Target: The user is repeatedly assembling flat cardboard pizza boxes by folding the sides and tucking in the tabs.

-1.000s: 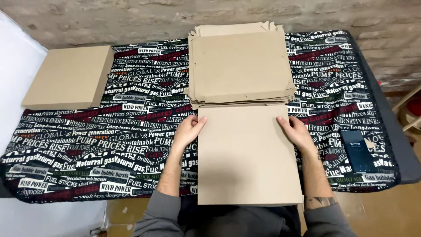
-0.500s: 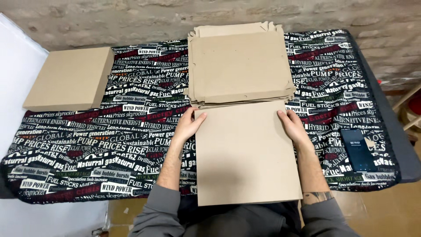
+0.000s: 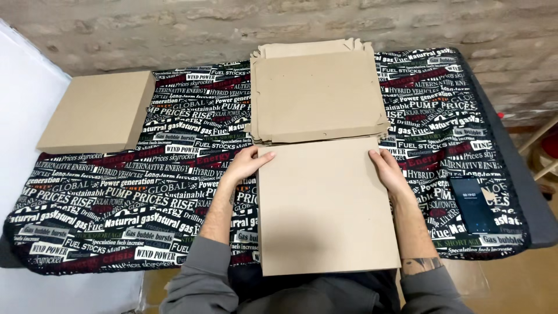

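A flat brown cardboard sheet [image 3: 325, 206] lies in front of me, its near edge hanging over the table's front. My left hand [image 3: 245, 164] grips its left edge near the far corner. My right hand [image 3: 388, 172] grips the right edge opposite. Just beyond the sheet sits a stack of several flat unfolded cardboard blanks [image 3: 317, 93], touching or almost touching its far edge.
A folded, closed cardboard box [image 3: 96, 111] rests at the table's far left. The table wears a black cloth printed with words [image 3: 145, 192]. A dark phone [image 3: 475, 203] lies at the right. A brick wall [image 3: 174, 29] runs behind; a white surface borders the left.
The cardboard sheet has barely moved. Both hands have slid a little up along its side edges toward the far corners.
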